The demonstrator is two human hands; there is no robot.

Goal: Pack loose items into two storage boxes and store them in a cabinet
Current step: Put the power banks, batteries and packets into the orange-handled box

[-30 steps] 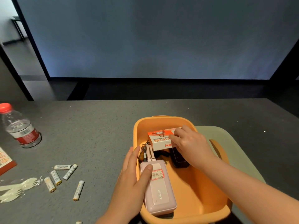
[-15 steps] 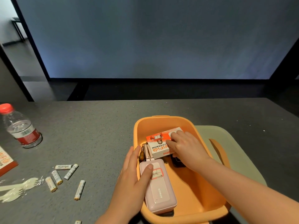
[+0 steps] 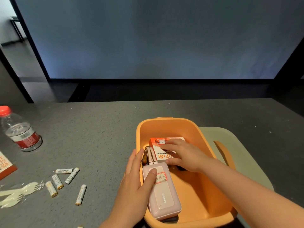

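An orange storage box (image 3: 164, 120) stands on the grey table. Inside it, a pink power bank (image 3: 164, 196) leans against the left wall. My left hand (image 3: 136, 181) lies along the outside of that wall with straight fingers, its thumb pressing on the power bank. An orange-and-white carton (image 3: 162, 143) lies flat at the far end of the box. My right hand (image 3: 185, 155) holds it, fingers spread over the top and thumb at the near edge. Small pink pieces with a brown charm (image 3: 149, 156) sit between the carton and the left wall. A dark object (image 3: 181, 169) is mostly hidden under my right hand.
A pale green box (image 3: 233, 142) sits just right of the orange one. Several loose batteries (image 3: 64, 171) lie on the table to the left, with wrapped plastic forks (image 3: 14, 194), a water bottle (image 3: 21, 134) and an orange-and-white carton (image 3: 5, 167) at the left edge.
My right hand has tipped the carton from standing on edge to lying flat, lower in the orange box. My left hand has stayed on the wall and power bank.
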